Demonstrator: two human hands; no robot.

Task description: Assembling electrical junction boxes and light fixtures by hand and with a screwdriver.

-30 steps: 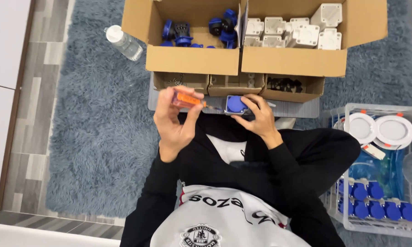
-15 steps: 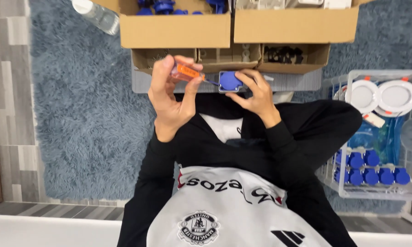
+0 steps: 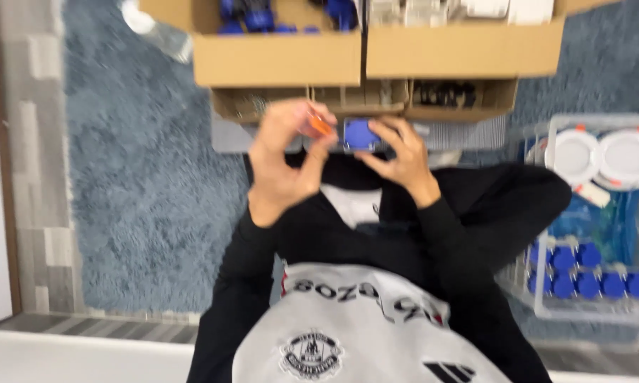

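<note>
Blue part gripped in right hand, left hand pinching seemingly orange tool

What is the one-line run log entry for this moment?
left hand: holds small orange tool | right hand: holds small blue square part

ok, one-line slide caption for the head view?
Left hand pinching a small orange part, right hand holding a blue square plastic part before cardboard boxes.
</note>
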